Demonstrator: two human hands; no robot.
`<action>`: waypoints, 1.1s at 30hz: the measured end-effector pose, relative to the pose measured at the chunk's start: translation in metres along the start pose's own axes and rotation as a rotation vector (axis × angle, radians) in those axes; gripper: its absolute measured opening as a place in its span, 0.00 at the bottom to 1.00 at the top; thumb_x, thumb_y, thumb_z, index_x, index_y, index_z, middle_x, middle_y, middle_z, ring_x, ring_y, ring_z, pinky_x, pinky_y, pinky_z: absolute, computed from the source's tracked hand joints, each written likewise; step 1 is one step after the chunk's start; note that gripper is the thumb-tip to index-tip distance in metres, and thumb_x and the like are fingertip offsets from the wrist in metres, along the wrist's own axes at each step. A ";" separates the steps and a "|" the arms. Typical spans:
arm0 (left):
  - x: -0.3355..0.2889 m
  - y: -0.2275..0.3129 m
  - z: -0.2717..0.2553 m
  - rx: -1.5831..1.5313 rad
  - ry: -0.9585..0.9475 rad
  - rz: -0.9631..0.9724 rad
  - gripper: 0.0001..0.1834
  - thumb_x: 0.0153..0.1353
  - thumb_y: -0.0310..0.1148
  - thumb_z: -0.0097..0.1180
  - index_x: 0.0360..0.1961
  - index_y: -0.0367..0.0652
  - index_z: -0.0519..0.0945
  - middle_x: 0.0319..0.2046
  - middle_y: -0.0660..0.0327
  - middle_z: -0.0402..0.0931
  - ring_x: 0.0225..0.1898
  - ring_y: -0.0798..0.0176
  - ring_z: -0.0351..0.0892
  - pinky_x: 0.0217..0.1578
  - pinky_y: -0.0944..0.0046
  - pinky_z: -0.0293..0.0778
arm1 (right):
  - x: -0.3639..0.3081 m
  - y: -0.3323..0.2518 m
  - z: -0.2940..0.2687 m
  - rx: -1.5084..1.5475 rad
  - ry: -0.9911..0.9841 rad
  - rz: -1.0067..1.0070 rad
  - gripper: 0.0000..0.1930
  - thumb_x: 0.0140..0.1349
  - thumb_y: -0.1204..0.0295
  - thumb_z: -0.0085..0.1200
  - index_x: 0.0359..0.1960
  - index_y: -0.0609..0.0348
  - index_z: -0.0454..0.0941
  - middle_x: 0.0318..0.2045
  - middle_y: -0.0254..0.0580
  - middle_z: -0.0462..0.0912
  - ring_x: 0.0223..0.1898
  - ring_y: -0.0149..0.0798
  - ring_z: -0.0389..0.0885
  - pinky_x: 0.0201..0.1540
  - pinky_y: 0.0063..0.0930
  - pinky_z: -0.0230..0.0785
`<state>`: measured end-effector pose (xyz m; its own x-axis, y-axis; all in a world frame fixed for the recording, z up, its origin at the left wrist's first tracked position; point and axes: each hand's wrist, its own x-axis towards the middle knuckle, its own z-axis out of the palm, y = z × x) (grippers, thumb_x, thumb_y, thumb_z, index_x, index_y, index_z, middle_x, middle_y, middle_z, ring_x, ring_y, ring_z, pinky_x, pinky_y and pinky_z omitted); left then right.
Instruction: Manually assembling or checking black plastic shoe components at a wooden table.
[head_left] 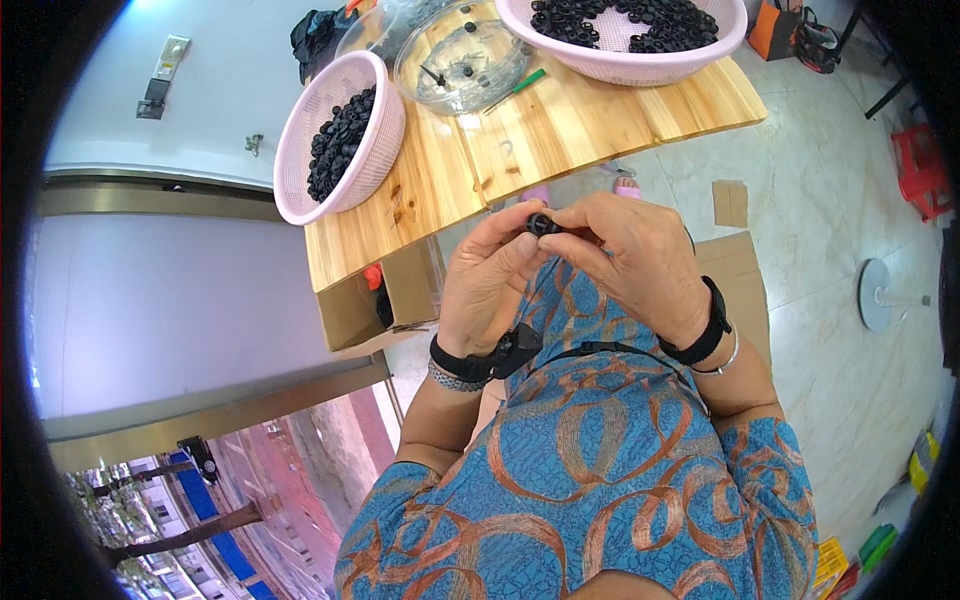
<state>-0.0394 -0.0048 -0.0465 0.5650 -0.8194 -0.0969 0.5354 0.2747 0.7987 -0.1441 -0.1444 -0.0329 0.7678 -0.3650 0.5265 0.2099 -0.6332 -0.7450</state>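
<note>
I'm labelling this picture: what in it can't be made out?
Head view:
Small black part: its gripped sides, covered by the left hand and right hand.
Larger pink basket: its far rim, cut off by the picture's top edge.
Cardboard box: its upper part, hidden by the wooden tabletop.

No lettering can be read; pale marks on the small black part (pixel 541 224) appear too tiny to decipher.

Left hand (pixel 488 275) and right hand (pixel 640 255) partly hide a black part (pixel 541 224); the top edge crops a pink basket (pixel 640 68) at one o'clock.
</note>
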 end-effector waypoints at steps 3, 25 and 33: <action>0.000 0.000 0.001 0.018 -0.002 0.003 0.15 0.58 0.21 0.49 0.47 0.35 0.73 0.46 0.56 0.73 0.46 0.64 0.73 0.48 0.65 0.71 | 0.000 0.000 -0.001 -0.010 0.007 -0.002 0.07 0.50 0.71 0.57 0.27 0.58 0.72 0.21 0.42 0.76 0.24 0.44 0.77 0.25 0.32 0.68; -0.004 0.001 0.002 0.436 -0.006 0.126 0.14 0.52 0.19 0.56 0.42 0.35 0.77 0.42 0.58 0.74 0.44 0.67 0.72 0.46 0.71 0.68 | -0.004 0.006 -0.010 0.075 -0.085 -0.011 0.08 0.49 0.69 0.58 0.27 0.58 0.74 0.21 0.42 0.75 0.23 0.44 0.76 0.24 0.32 0.67; -0.002 0.011 0.004 0.538 -0.071 0.140 0.14 0.50 0.18 0.56 0.41 0.35 0.78 0.41 0.58 0.74 0.43 0.67 0.72 0.44 0.71 0.69 | -0.005 0.000 -0.011 0.220 -0.089 0.134 0.10 0.47 0.68 0.60 0.27 0.58 0.74 0.21 0.42 0.75 0.23 0.44 0.76 0.24 0.30 0.67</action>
<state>-0.0378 -0.0020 -0.0352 0.5542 -0.8304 0.0572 0.0520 0.1031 0.9933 -0.1545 -0.1495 -0.0313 0.8455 -0.3684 0.3864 0.2216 -0.4163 -0.8818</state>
